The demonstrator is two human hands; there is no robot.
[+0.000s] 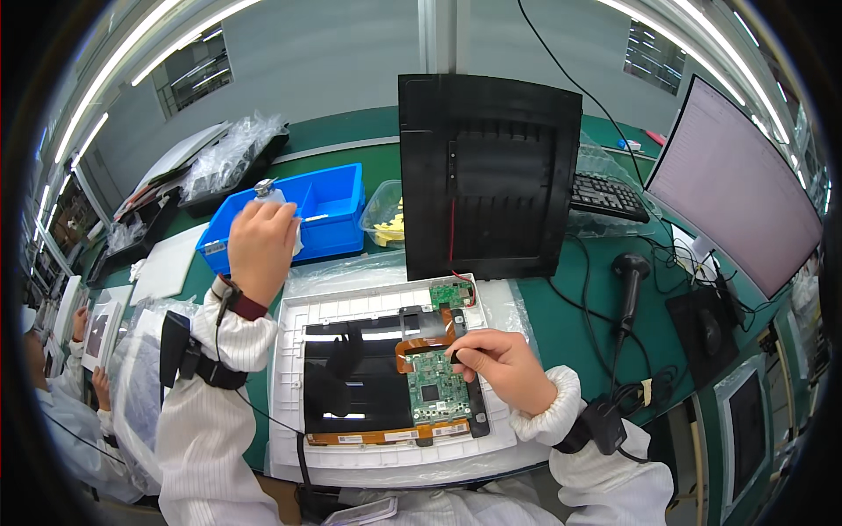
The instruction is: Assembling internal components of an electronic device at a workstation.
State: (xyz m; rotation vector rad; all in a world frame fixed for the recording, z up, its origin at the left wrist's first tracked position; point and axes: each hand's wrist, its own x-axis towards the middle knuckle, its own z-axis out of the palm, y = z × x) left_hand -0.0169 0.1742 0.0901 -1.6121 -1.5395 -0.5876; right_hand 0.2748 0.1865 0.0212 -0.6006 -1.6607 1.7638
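My left hand [260,246] is raised over the left of the bench, closed around a small white squeeze bottle with a metal tip [267,190], in front of the blue bin. My right hand [503,367] rests on the right side of a black display panel [377,386] lying in a white foam tray [289,351]. Its fingers pinch a thin dark tool [456,354] at the edge of a green circuit board [436,387]. An orange flex cable [430,337] runs from that board up toward a smaller green board [451,294].
A black back cover [487,175] stands upright behind the tray. Behind it lie a blue bin [329,206], a clear tub of yellow parts [386,219] and a keyboard [607,195]. A monitor [732,188] and barcode scanner [629,272] stand right. Another person sits at far left [61,386].
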